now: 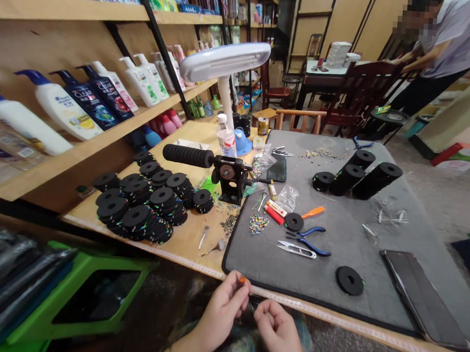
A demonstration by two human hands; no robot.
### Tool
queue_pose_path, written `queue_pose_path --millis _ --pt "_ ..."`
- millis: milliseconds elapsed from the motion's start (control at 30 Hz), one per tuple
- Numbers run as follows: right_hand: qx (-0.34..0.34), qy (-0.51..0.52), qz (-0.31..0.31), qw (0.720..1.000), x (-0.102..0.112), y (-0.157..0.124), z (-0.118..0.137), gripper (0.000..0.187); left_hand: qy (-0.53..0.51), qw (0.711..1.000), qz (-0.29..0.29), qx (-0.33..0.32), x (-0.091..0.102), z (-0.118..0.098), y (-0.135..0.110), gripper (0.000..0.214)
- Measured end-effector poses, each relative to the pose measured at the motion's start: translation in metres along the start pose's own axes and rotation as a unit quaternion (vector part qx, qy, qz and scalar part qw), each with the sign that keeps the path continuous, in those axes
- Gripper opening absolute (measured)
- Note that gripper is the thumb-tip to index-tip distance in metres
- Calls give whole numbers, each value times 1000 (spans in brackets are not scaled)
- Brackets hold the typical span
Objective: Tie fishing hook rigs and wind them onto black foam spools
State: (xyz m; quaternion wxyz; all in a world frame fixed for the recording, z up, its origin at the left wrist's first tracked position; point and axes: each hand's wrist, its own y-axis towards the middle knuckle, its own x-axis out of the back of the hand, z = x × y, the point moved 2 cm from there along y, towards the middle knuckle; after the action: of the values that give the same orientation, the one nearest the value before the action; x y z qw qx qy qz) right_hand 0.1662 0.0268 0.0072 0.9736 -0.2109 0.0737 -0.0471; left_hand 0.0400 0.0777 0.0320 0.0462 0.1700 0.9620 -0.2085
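My left hand (pixel 225 305) is closed in a pinch at the table's front edge, with a small orange piece (pixel 243 279) between thumb and fingertips. Its exact kind is too small to tell. Beside it, my right hand (pixel 277 329) has its fingers curled together, and whatever they may hold is too fine to make out. Both hands are over my lap. On the grey mat (pixel 360 227) beyond them lie a black foam ring (pixel 349 280), thread snips (pixel 296 249), blue-handled pliers (pixel 309 236) and a pile of coloured beads (pixel 258 225).
Stacked black foam rings (pixel 137 217) crowd the table's left part. A winding device (pixel 230 178) carries a row of rings on its shaft. A phone (pixel 423 302) lies at the right. Behind stand a lamp (pixel 227 63) and a bottle (pixel 226 138). A person (pixel 457 47) bends over another table.
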Motion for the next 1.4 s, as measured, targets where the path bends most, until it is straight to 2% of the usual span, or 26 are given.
queue_pose_path --millis 133,267,500,667,767,900,1100,1167,1400 --pt "15 -31 -6 999 -2 4 -15 24 -60 998 10 29 0 2 2 32" --pt "38 -50 -41 997 0 5 -27 17 -36 999 -14 21 2 2 4 30" --pt "55 -69 -20 996 6 -3 -4 11 -30 999 -34 7 6 -4 5 26" --pt "55 -23 -10 998 13 -5 -8 15 -56 995 -81 4 20 -17 6 21" --pt "41 44 -8 998 15 -5 -15 20 -69 996 -58 23 26 -20 4 12" --pt "9 138 7 990 12 -4 -20 30 -64 997 -11 48 28 -11 -1 9" --pt "-27 204 35 978 6 -1 -19 39 -75 995 32 57 23 1 -5 3" --pt "-46 217 38 974 5 -2 -17 39 -46 997 38 57 20 -1 -6 4" --pt "-60 220 52 972 1 -1 -14 37 121 992 14 -21 6 -14 -6 24"
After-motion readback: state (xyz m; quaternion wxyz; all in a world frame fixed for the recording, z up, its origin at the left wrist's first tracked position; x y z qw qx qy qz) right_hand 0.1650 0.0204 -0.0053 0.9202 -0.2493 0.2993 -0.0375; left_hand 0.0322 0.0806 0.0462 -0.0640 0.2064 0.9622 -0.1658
